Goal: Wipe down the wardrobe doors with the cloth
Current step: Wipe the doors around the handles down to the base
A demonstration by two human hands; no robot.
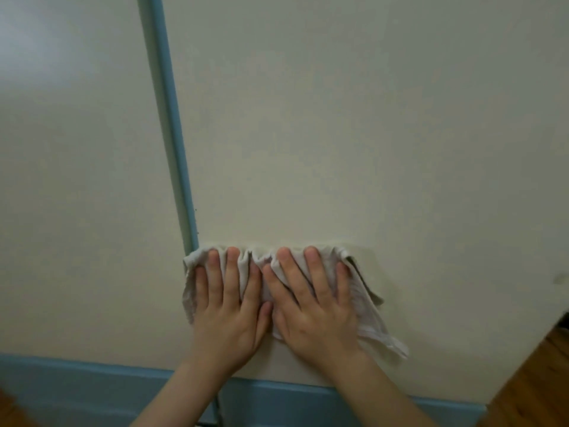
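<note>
A crumpled off-white fabric cloth [362, 288] lies flat against a cream, smooth-painted wardrobe door [338, 134], near that door's lower left corner; its long axis runs left to right, roughly level, with its bunched top edge facing up the door and a loose tail hanging off toward the lower right. Both hands press on it side by side; the left hand [228, 309] covers the cloth's left half and the right hand [314, 309] its middle, thumbs close together at the centre. On both hands the fingers are straight and spread, pointing up the door, palms flat on the fabric; neither hand pinches it. Cloth shows beyond the fingertips, between the fingers and past the right hand's outer side.

The cloth's left end touches or just overlaps a narrow blue vertical strip [175, 143] along the door's left edge; beyond it stands a second cream door panel [77, 180]. Below the wrists runs a blue horizontal base band [61, 374], close under the cloth. Above and to the right the door stretches wide and bare; brown wooden flooring [535, 380] shows at the lower right.
</note>
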